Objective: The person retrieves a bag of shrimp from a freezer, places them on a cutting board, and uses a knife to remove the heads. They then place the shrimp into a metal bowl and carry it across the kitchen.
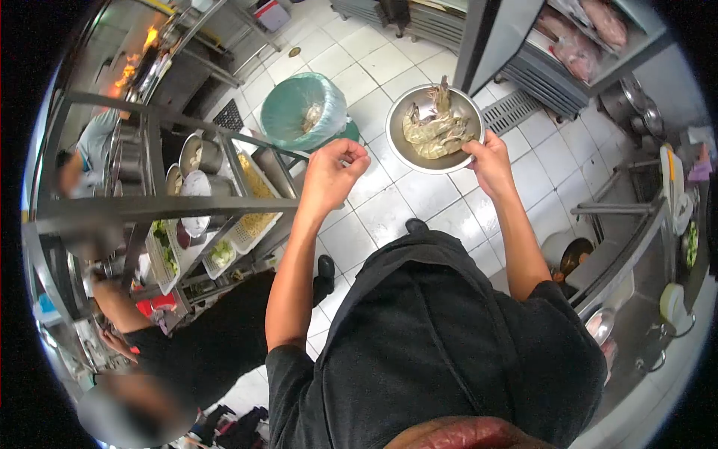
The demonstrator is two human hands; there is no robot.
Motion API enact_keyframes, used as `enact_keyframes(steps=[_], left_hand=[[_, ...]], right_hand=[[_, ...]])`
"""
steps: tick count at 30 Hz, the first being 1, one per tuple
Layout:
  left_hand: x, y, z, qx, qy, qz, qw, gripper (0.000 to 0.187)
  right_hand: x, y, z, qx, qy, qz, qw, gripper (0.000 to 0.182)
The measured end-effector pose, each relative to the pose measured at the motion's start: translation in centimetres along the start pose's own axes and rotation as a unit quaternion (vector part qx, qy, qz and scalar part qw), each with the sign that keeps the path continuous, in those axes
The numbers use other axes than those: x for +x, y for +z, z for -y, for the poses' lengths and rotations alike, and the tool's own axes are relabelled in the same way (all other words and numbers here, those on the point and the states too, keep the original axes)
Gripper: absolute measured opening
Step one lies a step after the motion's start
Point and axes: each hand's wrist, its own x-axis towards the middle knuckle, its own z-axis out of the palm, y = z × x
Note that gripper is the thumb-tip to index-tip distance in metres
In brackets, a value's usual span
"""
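Note:
A steel bowl [396, 142] with several raw, unpeeled prawns [434, 131] in it is held out in front of me. My right hand [490, 161] grips its rim on the right side, thumb over the edge. To the left, my left hand [336, 168] is raised with its fingers curled in toward the thumb; nothing shows between them. Just beyond that hand stands a green bin [280, 112] with a clear plastic liner and some waste at its bottom.
A metal rack [172, 209] with pots and white baskets of food runs along my left. Beyond it, flames [131, 67] rise at a stove. A co-worker in black [217, 329] stands at lower left. Upper right, a fridge compartment [636, 41] holds bagged meat; a sink counter [636, 299] lies right.

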Motion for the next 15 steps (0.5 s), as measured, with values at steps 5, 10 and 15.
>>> enact_keyframes(steps=[5, 10, 15], left_hand=[[-0.5, 3.3, -5.2, 0.010, -0.010, -0.037, 0.999, 0.014], [-0.6, 5.3, -6.5, 0.021, -0.023, -0.047, 0.998, 0.014], [-0.2, 5.3, -8.6, 0.013, -0.021, -0.053, 0.998, 0.017]], right_hand=[[1.1, -3.0, 2.4, -0.007, 0.022, 0.074, 0.997, 0.019], [1.3, -4.2, 3.9, -0.017, 0.049, 0.098, 0.994, 0.022], [1.4, -4.4, 4.9, 0.001, 0.061, 0.108, 0.992, 0.025]])
